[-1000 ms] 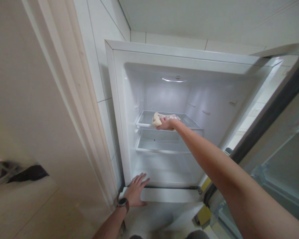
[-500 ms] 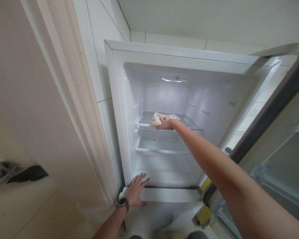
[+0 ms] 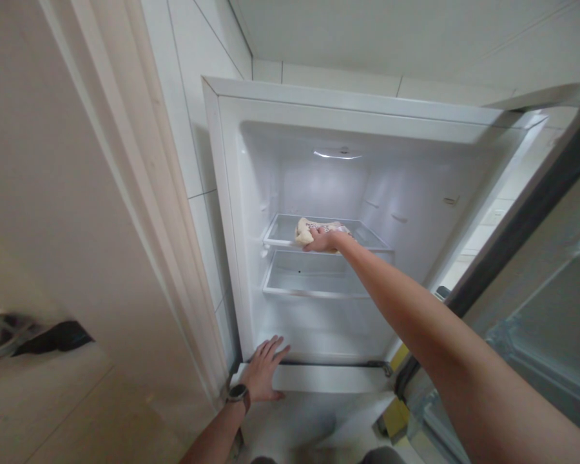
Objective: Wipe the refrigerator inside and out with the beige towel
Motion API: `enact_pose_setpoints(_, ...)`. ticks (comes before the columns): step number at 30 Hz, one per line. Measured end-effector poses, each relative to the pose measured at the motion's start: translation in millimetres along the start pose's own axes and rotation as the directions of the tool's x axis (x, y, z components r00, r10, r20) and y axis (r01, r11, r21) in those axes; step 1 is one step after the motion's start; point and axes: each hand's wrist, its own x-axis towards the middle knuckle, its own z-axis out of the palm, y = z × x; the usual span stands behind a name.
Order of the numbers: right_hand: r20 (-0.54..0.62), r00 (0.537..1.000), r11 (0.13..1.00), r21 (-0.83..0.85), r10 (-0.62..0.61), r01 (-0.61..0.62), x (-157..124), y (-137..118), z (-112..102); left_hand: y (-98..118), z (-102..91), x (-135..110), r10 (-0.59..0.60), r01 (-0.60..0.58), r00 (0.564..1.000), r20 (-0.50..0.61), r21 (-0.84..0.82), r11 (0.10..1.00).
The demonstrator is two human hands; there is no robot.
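My right hand (image 3: 321, 241) reaches into an open refrigerator (image 3: 251, 193) and is closed on a cream cloth (image 3: 303, 231) with a dark pattern. It presses the cloth at the front of the upper glass shelf (image 3: 285, 225); part of the cloth is hidden behind my fingers. A second glass shelf (image 3: 290, 274) lies below it. My left hand (image 3: 263, 374), with a watch (image 3: 238, 393) on the wrist, lies spread at the lower left front edge of the refrigerator, holding nothing.
On the right the refrigerator door (image 3: 546, 309) stands wide open, with clear bins on its inside. A pale door frame (image 3: 169, 193) and a tiled wall (image 3: 193, 142) run close along the left. Something yellow (image 3: 396, 417) shows near the lower hinge.
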Motion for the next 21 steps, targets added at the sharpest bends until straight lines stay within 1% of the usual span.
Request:
enact_pose_setpoints(13, -0.005, 1.000, 1.000, -0.019, -0.002, 0.002, 6.1, 1.6, 1.5, -4.1, 6.4, 0.3, 0.025, -0.025, 0.999, -0.036, -0.004, 1.000)
enact_pose_setpoints(21, -0.098, 0.995, 1.000, -0.020, -0.003, 0.001, 1.4, 3.8, 3.2, -1.3, 1.8, 0.5, 0.006, -0.006, 1.000, -0.010, -0.012, 1.000)
